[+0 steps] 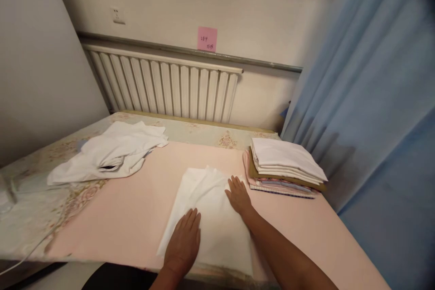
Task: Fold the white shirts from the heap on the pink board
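Note:
A white folded garment point(217, 222) lies on the pink cloth point(136, 217) in front of me, its lower end at the table's near edge. My left hand point(185, 238) rests flat on its left side, fingers stretched out and close together. Higher up, my right hand point(239, 195) is spread over the right edge of the garment. A few soft creases show near the top of the fabric. Neither hand grips anything.
At the right stands a stack of folded clothes point(287, 163), white ones on top. Loose white clothing point(115, 152) lies crumpled at the left. A blue curtain point(367, 99) hangs along the right side. Behind the table are a radiator point(170, 84) and a wall with a pink note point(207, 39).

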A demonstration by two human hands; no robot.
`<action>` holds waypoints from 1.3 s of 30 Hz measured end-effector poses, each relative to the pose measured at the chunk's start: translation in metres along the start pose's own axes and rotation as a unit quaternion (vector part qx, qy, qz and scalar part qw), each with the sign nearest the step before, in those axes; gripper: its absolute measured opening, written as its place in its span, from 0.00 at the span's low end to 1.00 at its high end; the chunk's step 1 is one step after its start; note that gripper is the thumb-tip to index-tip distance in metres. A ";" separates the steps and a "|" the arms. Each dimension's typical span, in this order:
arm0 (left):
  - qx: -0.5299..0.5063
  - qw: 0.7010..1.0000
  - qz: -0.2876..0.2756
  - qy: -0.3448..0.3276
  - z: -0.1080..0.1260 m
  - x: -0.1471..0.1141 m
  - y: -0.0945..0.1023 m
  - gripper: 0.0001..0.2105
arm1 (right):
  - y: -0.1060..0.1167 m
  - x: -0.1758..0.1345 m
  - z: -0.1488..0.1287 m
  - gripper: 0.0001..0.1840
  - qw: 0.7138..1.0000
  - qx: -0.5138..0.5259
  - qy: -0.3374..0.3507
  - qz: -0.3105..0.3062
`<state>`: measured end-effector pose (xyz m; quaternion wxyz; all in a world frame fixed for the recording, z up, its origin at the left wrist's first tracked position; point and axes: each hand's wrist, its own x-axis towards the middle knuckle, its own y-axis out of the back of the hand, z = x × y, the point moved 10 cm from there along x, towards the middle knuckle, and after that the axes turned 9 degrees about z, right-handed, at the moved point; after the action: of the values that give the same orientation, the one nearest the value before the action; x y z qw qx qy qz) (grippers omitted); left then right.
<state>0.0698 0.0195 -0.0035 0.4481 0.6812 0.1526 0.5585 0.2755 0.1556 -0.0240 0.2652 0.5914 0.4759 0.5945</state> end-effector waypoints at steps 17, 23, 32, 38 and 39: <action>-0.041 0.999 -0.006 0.029 0.011 0.019 -0.031 0.20 | 0.045 -0.116 -0.057 0.27 0.999 0.039 -0.014 -0.013; -0.052 0.997 -0.053 -0.037 0.056 0.057 -0.055 0.21 | 0.056 -0.127 -0.082 0.28 0.998 0.050 0.033 0.024; -0.022 0.999 -0.022 -0.015 0.002 0.076 -0.061 0.23 | 0.058 -0.124 -0.080 0.28 0.998 0.053 0.027 0.006; -0.004 0.999 -0.047 0.028 -0.035 0.076 -0.059 0.23 | 0.058 -0.122 -0.080 0.27 0.998 0.059 0.016 0.002; -0.002 0.998 -0.047 0.033 -0.038 0.074 -0.058 0.23 | 0.058 -0.122 -0.081 0.27 0.998 0.061 0.018 0.005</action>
<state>0.0772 0.1205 -0.0037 0.4703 0.6535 0.1980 0.5590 0.2324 0.0041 -0.0154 0.2172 0.5982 0.5126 0.5764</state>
